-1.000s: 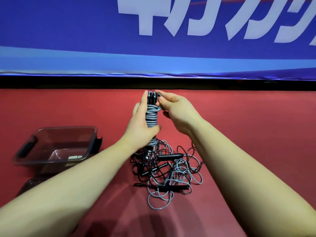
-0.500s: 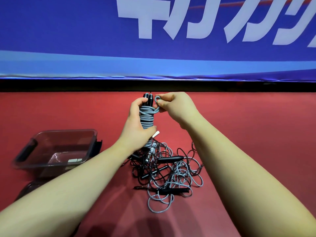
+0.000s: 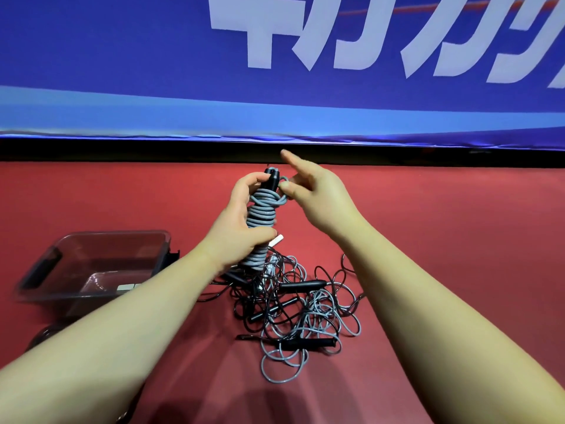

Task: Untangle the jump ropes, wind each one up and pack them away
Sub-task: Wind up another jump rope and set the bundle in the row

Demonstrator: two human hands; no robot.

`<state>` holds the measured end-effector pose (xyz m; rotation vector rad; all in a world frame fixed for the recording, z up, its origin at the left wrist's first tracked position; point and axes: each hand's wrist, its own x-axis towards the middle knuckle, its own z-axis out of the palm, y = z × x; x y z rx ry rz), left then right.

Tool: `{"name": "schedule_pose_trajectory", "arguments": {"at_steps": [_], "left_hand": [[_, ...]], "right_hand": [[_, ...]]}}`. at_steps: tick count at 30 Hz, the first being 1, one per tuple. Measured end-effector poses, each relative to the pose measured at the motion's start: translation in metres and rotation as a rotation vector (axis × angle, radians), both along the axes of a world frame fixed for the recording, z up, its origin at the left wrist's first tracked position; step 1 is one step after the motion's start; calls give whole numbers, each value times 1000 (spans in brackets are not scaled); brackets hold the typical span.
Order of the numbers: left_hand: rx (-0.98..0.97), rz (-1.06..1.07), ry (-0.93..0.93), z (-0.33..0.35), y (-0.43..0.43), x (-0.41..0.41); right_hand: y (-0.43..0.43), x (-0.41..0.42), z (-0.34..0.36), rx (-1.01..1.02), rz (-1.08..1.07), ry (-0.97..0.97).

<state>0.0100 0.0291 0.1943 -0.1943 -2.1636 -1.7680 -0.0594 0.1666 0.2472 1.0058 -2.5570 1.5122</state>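
Observation:
My left hand [image 3: 238, 231] grips a wound jump rope [image 3: 263, 215], its grey cord coiled round upright black handles. My right hand [image 3: 318, 194] sits right beside the top of the bundle, thumb and a finger pinching the last grey loop there, index finger pointing up and away. Below on the red floor lies a tangle of jump ropes [image 3: 299, 313], grey and black cords with several black handles mixed in. A small white tag hangs under my left hand.
A clear plastic bin [image 3: 91, 264] stands on the floor to the left, with a dark lid partly hidden under my left forearm. A blue banner with white letters [image 3: 275, 71] closes off the back. Red floor stretches to the right.
The wound bundle has tilted slightly and my right index finger has lifted away while the hand keeps the top loop. The tangle on the floor has not moved.

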Motion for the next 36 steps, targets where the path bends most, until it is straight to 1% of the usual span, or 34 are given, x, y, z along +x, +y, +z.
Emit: {"name": "schedule_pose_trajectory", "arguments": {"at_steps": [2,6,11,13,16,22,25,27,30,33,36], "left_hand": [[50,-37,-26,3,1,1],[59,-98,-79,8,1,6],[35,-159,-126,8,-1,8],[71,-195,-128,8,-1,9],[106,-212,-130,6,4,7],[11,-142,-117,7,10,6],[-8,-108,-93,9,12,5],[21,-89,-129,9,16,4],[63,-28,-157,5,21,-1],[133,4,-191,2,21,-2],[207,-17,-269,2,15,2]], "right_hand": [[4,-4,-1,-66,64,-68],[12,-10,-5,-152,191,-204],[19,-15,-11,-226,261,-391],[21,-14,-16,-294,291,-485],[22,-13,-21,-386,256,-569],[17,-6,-25,-388,-7,-607],[12,-2,-27,-459,-41,-616],[8,2,-30,-535,-52,-561],[4,2,-35,-479,-157,-404],[5,-2,-37,-424,-108,-376],[15,-9,-40,-359,109,-442]]}}
